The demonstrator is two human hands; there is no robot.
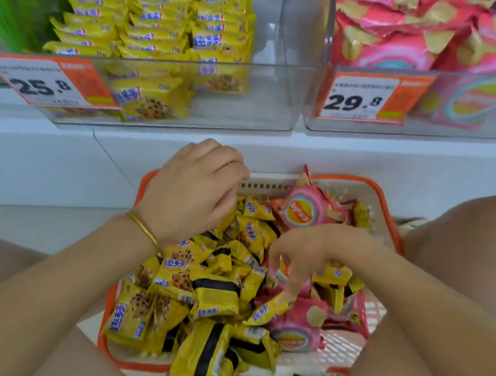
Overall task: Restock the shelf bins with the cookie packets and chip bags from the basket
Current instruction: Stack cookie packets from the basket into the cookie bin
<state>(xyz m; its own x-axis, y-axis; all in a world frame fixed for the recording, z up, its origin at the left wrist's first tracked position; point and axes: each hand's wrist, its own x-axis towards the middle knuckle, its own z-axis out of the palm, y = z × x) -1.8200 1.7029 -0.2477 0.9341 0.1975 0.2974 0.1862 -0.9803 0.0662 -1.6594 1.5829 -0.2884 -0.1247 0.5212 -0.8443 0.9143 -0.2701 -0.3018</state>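
An orange-rimmed white basket [267, 186] sits on the floor between my knees. It holds several yellow cookie packets [215, 298] and pink chip bags [309, 209]. My left hand [190, 191] hovers over the basket's far left corner with curled fingers, its back toward me, so whatever is under the palm is hidden. My right hand [310, 254] points down into the middle of the basket, fingertips pinching the end of a tilted yellow cookie packet [269, 311]. Above, a clear bin [252, 99] holds stacked cookie packets, and the clear bin [475, 102] to its right holds chip bags.
Price tags reading 25.8 [48, 83] and 29.8 [364, 97] hang on the bin fronts. The white shelf ledge [184, 134] juts out just above the basket. My bare knees flank the basket closely on both sides. A green bin [2, 0] shows at far left.
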